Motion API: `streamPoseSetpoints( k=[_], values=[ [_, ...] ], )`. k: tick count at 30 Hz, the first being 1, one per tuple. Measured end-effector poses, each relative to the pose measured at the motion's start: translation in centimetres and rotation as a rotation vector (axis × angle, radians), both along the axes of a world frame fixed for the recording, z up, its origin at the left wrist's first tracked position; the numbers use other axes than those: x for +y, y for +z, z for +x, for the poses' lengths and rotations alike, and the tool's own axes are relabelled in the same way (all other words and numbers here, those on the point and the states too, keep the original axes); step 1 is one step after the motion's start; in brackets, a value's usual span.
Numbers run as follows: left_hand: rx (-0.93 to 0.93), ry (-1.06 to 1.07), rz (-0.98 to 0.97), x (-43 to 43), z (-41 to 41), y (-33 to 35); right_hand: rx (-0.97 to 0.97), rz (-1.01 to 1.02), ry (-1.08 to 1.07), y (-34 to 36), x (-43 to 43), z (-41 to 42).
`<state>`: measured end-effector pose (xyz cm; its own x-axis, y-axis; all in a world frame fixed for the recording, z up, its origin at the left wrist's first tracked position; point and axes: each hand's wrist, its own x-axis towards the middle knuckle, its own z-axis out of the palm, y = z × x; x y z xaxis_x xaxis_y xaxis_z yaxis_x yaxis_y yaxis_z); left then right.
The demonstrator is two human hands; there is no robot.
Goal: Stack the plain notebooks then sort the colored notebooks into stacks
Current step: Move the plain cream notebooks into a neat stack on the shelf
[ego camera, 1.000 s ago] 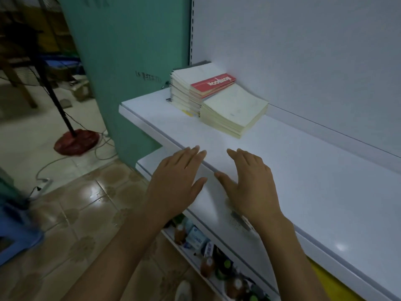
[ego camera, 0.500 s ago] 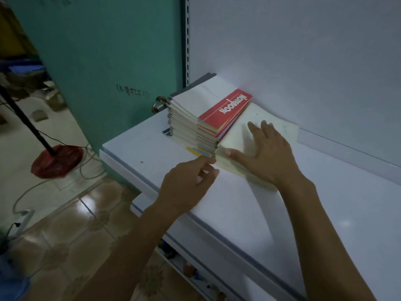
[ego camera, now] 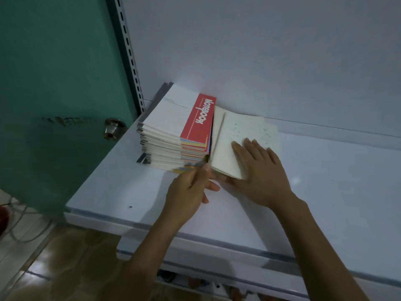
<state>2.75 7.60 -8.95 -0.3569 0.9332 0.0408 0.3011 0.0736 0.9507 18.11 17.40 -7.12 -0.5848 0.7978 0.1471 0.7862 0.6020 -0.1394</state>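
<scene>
Flat right hand (ego camera: 260,172) presses cream plain notebook stack (ego camera: 238,135) by white shelf's (ego camera: 325,192) back edge; left hand's (ego camera: 188,196) grip I can't tell; both just arrived, stacking begins.

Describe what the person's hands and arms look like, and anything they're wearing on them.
Nothing is worn. The left hand and right hand are ungloved, with no rings, watch or bracelet showing. The left forearm and right forearm are bare to the frame edge, with no sleeves in view.
</scene>
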Motion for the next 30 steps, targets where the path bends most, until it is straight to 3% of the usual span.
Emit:
streamPoseSetpoints(
  k=[7,14,18,22,26,28,30],
  values=[
    [-0.125,-0.252,-0.062,-0.5,-1.5,0.9,0.122,0.129,-0.125,-2.8,-7.8,0.0],
    [0.187,-0.496,-0.088,-0.9,-2.0,0.3,0.072,0.158,-0.19,-4.4,-12.5,0.0],
    [-0.021,-0.563,0.024,-2.2,-2.0,0.9,0.144,0.179,-0.158,-3.9,-12.9,-0.8],
    [-0.103,-0.398,0.244,-2.8,-4.5,1.7,0.352,0.211,-0.057,-1.3,-11.8,-2.5],
    [-0.38,-0.154,0.255,-2.4,-8.5,0.9,0.748,0.254,-0.219,1.4,-7.7,-3.8],
    [-0.433,-0.091,0.272,-2.2,-9.3,0.4,0.673,0.227,-0.342,1.9,-5.1,-3.7],
    [-0.428,-0.076,0.279,-2.1,-9.3,0.1,0.456,0.115,-0.375,1.0,-3.1,-3.2]
  ],
)
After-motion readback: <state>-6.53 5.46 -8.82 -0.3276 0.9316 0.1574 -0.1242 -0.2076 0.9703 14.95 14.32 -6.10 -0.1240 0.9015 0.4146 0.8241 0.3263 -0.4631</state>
